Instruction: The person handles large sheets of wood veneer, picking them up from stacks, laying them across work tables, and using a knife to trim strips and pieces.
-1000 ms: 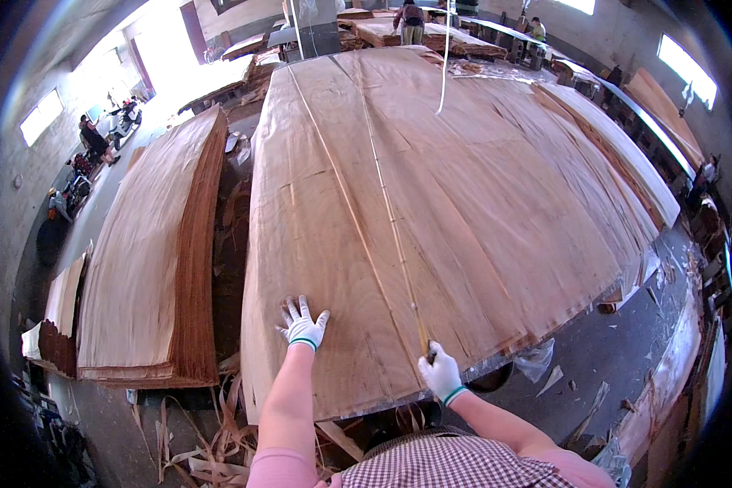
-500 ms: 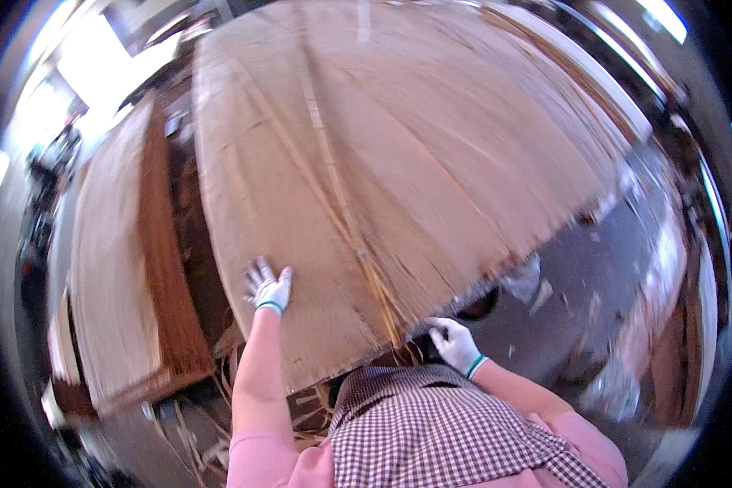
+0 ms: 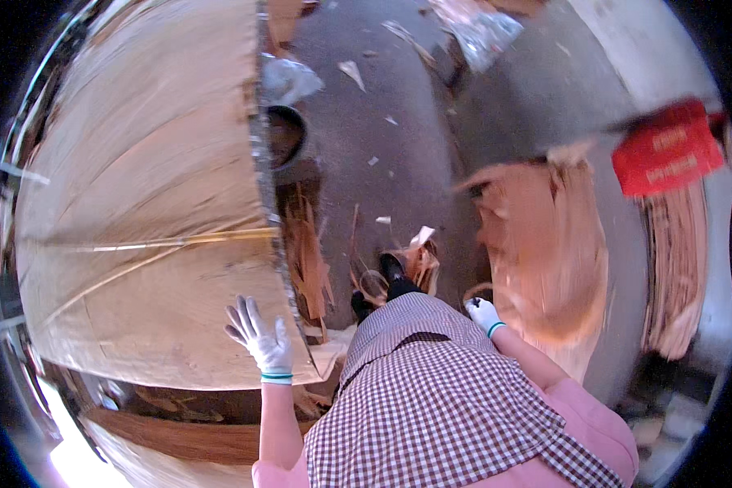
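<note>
My left hand (image 3: 262,340), in a white glove with a green cuff, is open with its fingers spread over the near corner of a large pale wood veneer sheet (image 3: 154,309); I cannot tell whether it touches. A narrow yellow strip (image 3: 228,235) runs across that sheet to its edge, and a thinner tan strip (image 3: 130,272) slants off beside it. To the right of my checked apron (image 3: 431,382), my gloved right hand (image 3: 483,315) is closed around something small and dark, mostly hidden. A thin tan loop (image 3: 478,289) shows just beyond its fingers.
Torn brown veneer (image 3: 545,252) lies right of my right hand. Farther right are a red bag (image 3: 667,150) and stacked veneer (image 3: 673,268). A dark round tub (image 3: 286,137) and clear plastic (image 3: 291,80) sit by the sheet's edge. Scraps litter the grey floor (image 3: 366,106) near my feet.
My view has swung right, so the veneer sheet now lies to the left and more floor shows. My right hand has left the sheet's edge and stands over the floor side.
</note>
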Demonstrator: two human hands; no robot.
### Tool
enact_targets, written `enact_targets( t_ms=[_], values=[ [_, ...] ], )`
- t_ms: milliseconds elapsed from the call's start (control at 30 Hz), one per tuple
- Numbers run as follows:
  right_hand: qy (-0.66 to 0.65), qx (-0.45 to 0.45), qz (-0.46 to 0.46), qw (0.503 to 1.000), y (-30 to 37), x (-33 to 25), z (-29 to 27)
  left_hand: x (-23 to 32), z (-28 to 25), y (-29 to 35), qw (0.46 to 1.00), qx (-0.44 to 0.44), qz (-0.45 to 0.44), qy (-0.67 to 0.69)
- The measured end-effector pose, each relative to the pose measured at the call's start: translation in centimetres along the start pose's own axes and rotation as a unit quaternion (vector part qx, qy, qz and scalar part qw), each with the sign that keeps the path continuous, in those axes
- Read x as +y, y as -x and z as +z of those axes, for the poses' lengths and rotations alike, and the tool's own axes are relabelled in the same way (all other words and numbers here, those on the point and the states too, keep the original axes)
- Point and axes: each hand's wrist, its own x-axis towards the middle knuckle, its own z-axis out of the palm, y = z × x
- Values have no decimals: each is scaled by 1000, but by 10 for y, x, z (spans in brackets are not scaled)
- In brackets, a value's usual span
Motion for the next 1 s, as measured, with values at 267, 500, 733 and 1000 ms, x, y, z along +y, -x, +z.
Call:
enact_targets(
  t_ms=[267,500,733,1000],
  values=[
    [-90,-32,146,985,122,98,28,6,29,52,994,-75,-53,-64],
    [-197,-69,54,976,115,112,8,9,50,50,984,68,-24,-162],
    [-248,-35,157,955,153,242,25,7,56,40,986,101,1,-132],
    [-230,-139,288,919,266,323,90,-8,52,52,991,109,26,-76]
  ],
)
